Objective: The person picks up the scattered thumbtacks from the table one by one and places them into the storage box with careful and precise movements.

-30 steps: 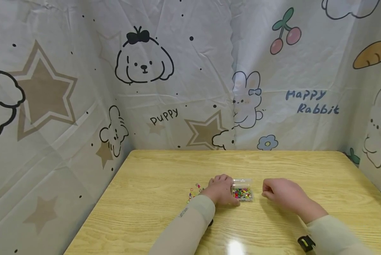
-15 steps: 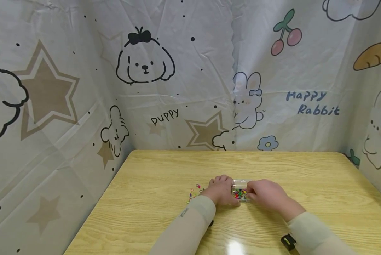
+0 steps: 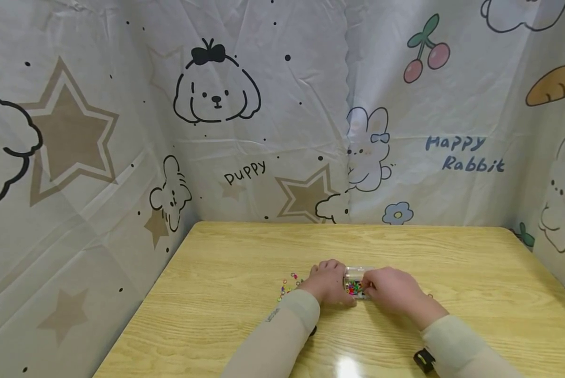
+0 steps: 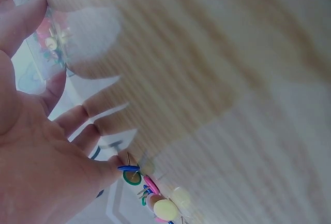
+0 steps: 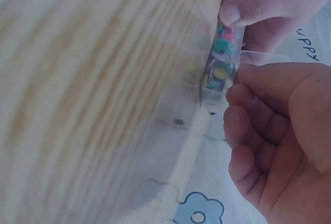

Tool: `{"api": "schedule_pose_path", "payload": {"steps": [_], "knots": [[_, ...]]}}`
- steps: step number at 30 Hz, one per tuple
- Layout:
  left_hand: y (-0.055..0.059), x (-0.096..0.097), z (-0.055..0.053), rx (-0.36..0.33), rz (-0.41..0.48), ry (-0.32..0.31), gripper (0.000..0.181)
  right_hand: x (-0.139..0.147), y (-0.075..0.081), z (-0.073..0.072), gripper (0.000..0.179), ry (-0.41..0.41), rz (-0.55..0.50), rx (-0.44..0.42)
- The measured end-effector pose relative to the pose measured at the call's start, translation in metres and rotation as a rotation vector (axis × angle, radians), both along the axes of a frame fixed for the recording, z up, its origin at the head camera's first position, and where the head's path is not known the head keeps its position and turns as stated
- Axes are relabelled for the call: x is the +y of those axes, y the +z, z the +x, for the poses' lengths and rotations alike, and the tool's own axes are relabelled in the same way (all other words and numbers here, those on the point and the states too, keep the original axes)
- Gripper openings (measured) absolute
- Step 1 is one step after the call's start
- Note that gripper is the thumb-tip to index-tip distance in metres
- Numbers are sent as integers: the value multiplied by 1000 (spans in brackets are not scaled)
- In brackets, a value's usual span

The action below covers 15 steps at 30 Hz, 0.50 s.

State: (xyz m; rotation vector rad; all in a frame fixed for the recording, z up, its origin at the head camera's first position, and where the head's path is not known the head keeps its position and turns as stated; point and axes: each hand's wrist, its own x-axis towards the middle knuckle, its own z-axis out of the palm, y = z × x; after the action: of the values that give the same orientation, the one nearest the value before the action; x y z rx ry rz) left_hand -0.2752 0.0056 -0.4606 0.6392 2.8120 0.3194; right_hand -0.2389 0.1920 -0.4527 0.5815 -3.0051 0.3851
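A clear plastic box (image 3: 354,288) of colourful thumbtacks stands on the table, its lid (image 3: 356,271) raised at the back. My left hand (image 3: 328,283) grips the box's left side, the thumb along the front and the fingers spread behind. In the right wrist view, the left thumb presses the box near its pile of tacks (image 5: 221,66). My right hand (image 3: 391,289) is at the box's right end, fingers curled, with the thumb and index finger together at the top edge. I cannot tell whether a tack is between those fingertips.
Several loose thumbtacks (image 3: 287,287) lie on the wooden table (image 3: 244,325) left of the left hand, some close to its fingers in the left wrist view. One small tack (image 3: 430,296) lies beyond the right wrist. A printed curtain (image 3: 263,105) hangs behind the table.
My right hand has come left from the tabletop to the box, then shifted slightly further over the tacks. A small tack now shows beyond the right wrist. The left hand stays put.
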Motion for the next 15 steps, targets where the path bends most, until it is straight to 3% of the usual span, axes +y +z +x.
{"api": "schedule_pose_path", "payload": {"steps": [7, 15], "knots": [[-1, 0, 2, -7, -3, 4, 65, 23, 5, 3, 1, -29, -13, -7], [-1, 0, 0, -6, -19, -2, 74, 82, 15, 5, 6, -76, 0, -50]]}}
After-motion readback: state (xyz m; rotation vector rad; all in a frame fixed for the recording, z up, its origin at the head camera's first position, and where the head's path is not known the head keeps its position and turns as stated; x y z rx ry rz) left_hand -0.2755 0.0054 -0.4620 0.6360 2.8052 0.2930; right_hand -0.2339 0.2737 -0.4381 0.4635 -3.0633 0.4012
